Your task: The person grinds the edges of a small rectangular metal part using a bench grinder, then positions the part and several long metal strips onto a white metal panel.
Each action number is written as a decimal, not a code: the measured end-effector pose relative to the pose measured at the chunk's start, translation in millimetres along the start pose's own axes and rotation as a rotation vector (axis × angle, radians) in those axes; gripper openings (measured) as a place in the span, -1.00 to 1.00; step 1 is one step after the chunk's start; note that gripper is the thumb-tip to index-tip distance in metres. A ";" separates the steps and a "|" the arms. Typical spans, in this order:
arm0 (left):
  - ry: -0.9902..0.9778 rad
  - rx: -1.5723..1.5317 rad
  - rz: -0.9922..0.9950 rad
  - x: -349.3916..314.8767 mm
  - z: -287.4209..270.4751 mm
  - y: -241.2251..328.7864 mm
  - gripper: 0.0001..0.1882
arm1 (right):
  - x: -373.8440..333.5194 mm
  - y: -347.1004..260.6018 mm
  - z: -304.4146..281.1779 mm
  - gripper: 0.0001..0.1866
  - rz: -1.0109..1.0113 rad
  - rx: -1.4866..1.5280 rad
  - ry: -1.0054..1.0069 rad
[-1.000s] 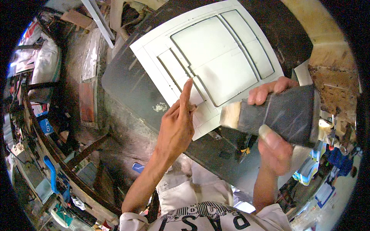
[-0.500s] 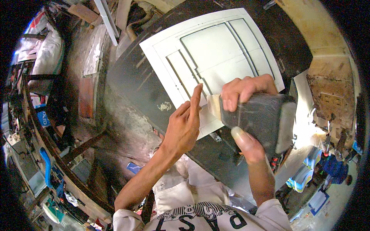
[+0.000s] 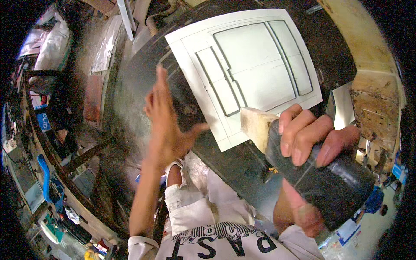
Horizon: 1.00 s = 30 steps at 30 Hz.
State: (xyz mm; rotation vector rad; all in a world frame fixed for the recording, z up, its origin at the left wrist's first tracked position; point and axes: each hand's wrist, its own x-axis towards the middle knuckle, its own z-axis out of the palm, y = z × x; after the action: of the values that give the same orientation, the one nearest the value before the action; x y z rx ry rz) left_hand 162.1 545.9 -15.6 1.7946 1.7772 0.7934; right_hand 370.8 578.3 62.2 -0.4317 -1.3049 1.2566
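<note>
A white sheet-metal panel [image 3: 251, 65] with pressed rectangular outlines lies on a dark metal work surface [image 3: 143, 78]. My right hand [image 3: 310, 136] grips a heavy mallet [image 3: 320, 173] with a black wrapped head and a pale wooden end, which sits at the panel's near edge. My left hand [image 3: 167, 125] is lifted over the dark surface to the left of the panel, fingers spread, thumb toward the panel's lower left corner, holding nothing.
A rusty metal rack [image 3: 65, 164] with blue tools and clutter runs along the left. Worn wooden boards [image 3: 372, 99] stand at the right. White sacks [image 3: 47, 43] lie at the upper left. Blue containers [image 3: 372, 199] sit on the floor at the lower right.
My left hand has come off the panel's edge and swung left with its fingers spread. The mallet in my right hand has come closer to the camera, at the panel's near edge.
</note>
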 end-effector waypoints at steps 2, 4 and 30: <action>0.127 0.081 0.128 30.2 -10.2 -33.9 0.65 | -11.5 1.1 16.6 -0.67 0.122 -0.287 0.084; 0.141 0.161 0.124 63.0 -17.0 -55.6 0.69 | -18.9 13.2 23.3 -0.52 0.201 -0.263 0.168; -0.008 0.131 0.119 105.7 -10.9 -76.5 0.56 | -27.6 -23.7 -14.3 -0.53 0.225 -0.288 0.527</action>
State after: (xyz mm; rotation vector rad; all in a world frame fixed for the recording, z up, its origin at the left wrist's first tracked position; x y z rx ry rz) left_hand 98.2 653.2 -54.6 2.0015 1.7663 0.7295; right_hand 399.7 552.1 64.7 -1.0623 -0.9977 1.0370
